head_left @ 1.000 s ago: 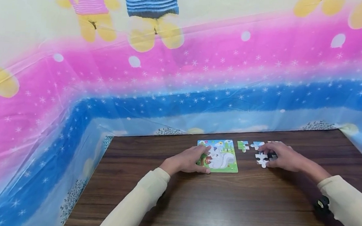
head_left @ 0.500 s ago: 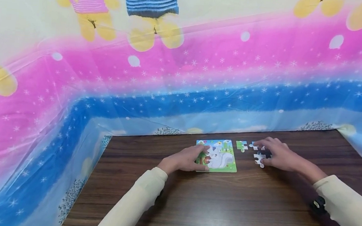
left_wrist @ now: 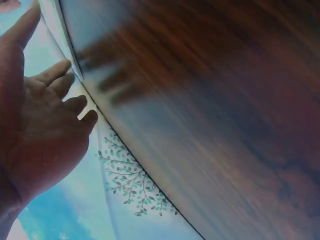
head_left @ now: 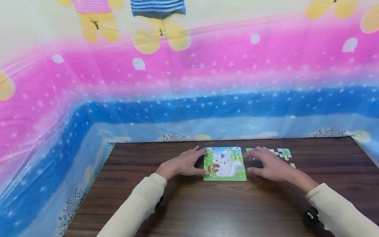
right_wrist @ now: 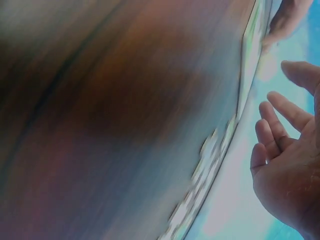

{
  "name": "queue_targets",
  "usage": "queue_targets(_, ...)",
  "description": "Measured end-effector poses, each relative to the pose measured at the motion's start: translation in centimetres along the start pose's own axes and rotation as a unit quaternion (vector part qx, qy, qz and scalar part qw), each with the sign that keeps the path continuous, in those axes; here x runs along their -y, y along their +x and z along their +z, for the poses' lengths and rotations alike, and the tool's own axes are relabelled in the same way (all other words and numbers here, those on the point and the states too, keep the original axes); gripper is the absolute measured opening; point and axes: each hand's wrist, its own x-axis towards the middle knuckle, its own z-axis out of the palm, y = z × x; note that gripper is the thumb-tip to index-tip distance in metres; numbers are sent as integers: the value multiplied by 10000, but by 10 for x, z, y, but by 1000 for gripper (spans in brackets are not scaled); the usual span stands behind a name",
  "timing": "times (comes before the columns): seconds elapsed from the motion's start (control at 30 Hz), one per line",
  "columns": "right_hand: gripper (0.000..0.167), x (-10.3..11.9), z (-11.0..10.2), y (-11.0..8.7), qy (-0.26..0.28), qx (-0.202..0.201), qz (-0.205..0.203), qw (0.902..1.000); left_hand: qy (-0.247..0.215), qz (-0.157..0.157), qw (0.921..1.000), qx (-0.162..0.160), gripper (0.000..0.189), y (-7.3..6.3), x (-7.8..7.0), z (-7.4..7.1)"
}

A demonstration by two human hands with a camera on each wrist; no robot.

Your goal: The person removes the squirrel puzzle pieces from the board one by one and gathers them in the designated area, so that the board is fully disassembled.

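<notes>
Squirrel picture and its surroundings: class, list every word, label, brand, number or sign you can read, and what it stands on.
No text is readable in any view.
Squirrel picture: no legible lettering.
Puzzle pieces: any print too small to read.
Black wrist device: markings, if any, too small.
Backdrop: no lettering visible.

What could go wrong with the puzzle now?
Maybe two things. In the head view, the right hand hides some of the puzzle pieces, so it might bump them. And the left hand is right by the edge of the squirrel picture, so a push could slide it crooked.
</notes>
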Motion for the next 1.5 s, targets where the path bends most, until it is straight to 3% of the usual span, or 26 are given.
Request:
queue_targets(0.2,42,29,14,20,293,315,-131,9990,-47,-184,9998,103,94,0,4,1)
queue_targets(0.43,35,47,35,42,646,-15,-163,9978,-277,-254,9989,275,96,0,2,2)
queue_targets(0.7,57,65,53,68,182,374,244,9988,-295,-359,9981,406,96,-2,3,0)
queue_targets(0.87,57,78,54,74,-104,534,273,9981,-322,-334,9981,400,96,-2,3,0)
queue_targets(1.03,56,80,54,77,-70,586,306,9978,-342,-286,9983,387,96,-2,3,1)
queue_targets(1.5,60,71,55,82,742,765,436,9933,-318,-253,9986,346,91,-1,0,2)
